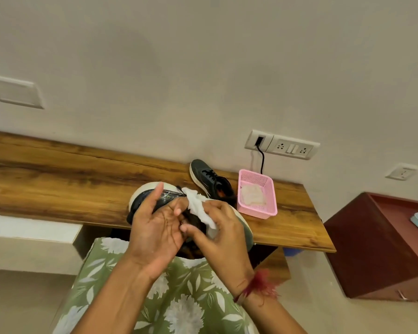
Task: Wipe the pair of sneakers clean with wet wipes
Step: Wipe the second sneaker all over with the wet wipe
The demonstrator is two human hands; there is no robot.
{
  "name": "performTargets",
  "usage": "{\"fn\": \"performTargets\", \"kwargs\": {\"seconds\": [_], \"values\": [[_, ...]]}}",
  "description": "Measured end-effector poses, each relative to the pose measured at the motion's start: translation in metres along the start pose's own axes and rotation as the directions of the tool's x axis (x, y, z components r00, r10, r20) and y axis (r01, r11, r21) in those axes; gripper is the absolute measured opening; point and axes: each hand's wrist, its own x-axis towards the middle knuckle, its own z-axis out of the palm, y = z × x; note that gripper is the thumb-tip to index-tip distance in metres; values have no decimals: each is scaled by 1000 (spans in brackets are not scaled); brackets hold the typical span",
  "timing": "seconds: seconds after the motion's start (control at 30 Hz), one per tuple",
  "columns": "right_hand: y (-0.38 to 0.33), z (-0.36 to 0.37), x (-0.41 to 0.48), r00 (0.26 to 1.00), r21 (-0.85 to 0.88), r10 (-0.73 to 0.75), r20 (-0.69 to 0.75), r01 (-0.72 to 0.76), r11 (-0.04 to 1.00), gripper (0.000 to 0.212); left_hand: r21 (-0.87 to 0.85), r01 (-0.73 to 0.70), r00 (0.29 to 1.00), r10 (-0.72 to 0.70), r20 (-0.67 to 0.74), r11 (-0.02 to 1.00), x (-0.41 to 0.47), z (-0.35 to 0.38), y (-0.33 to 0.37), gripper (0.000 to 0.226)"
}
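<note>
A dark blue sneaker [140, 201] with a white sole is held above the front edge of the wooden shelf, mostly hidden behind my hands. My left hand [155, 227] grips its side, thumb up over the toe end. A crumpled white wet wipe [199, 208] is pinched in my right hand [217, 232] and pressed against the shoe's upper near the laces. The second dark sneaker [209, 180] lies on the shelf behind, toe pointing to the far left.
A pink plastic basket [257, 212] with used wipes stands on the wooden shelf [58, 179], right of the second sneaker. A wall socket panel [282, 145] with a black cable hangs above it. A maroon cabinet [377, 244] stands at the right.
</note>
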Motion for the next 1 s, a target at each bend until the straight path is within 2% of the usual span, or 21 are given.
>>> {"fn": "performTargets", "kwargs": {"seconds": [0.07,0.17,0.23,0.33,0.4,0.5,0.57,0.6,0.63,0.67,0.7,0.73,0.77,0.8,0.83,0.87,0.9,0.93,1.0], "values": [[-1,4,0,1000,-132,-7,29,11,991,44,-16,8,1000,-7,10,1000,-1,-4,-1,55],[-4,1,4,999,-178,10,41,-3,984,28,27,10,1000,-10,9,1000,-1,-8,-3,55],[-6,-1,8,999,-213,-11,37,18,977,28,118,10,1000,-10,5,993,-2,-6,-3,54],[-5,-3,14,998,-252,-55,-3,53,966,32,377,23,999,-12,-31,926,-5,4,1,50],[-4,-3,16,996,-260,-82,-34,70,963,29,601,20,997,29,-72,799,-6,12,4,52],[-4,1,17,991,-306,-110,-76,82,948,27,877,33,958,236,-164,479,-4,19,2,55],[-6,4,15,983,-341,-160,-87,122,932,23,972,116,884,425,-194,204,-6,21,-3,55],[-8,5,14,977,-356,-191,-92,147,923,22,983,162,859,476,-186,92,-7,22,-4,55],[-9,6,14,970,-373,-221,-100,169,912,22,978,203,854,481,-199,44,-7,21,-5,56],[-9,6,15,962,-393,-252,-106,192,899,23,973,218,864,449,-229,76,-7,19,-5,60],[-9,6,16,953,-416,-282,-107,214,884,23,949,202,875,391,-287,243,-7,16,-2,62],[-8,6,16,947,-434,-305,-105,232,870,22,840,175,889,284,-359,514,-5,12,1,63],[-7,6,16,941,-444,-321,-104,245,862,22,567,157,916,96,-390,809,-5,13,5,65],[-6,5,16,936,-448,-336,-106,256,857,21,188,146,944,-80,-319,971,-6,12,8,71],[-7,4,17,929,-450,-353,-109,270,851,20,-145,118,955,-152,-255,982,-6,10,11,79],[-7,3,17,921,-457,-374,-111,286,842,19,-356,88,959,-175,-223,930,-6,7,12,86],[-8,3,17,912,-469,-394,-111,301,830,19,-459,64,962,-177,-209,886,-6,6,12,90],[-9,3,17,905,-479,-411,-111,313,820,19,-492,47,962,-172,-212,870,-5,7,12,93],[-9,3,15,895,-490,-434,-107,332,806,16,-474,14,960,-144,-240,880,-4,11,13,90]]}}
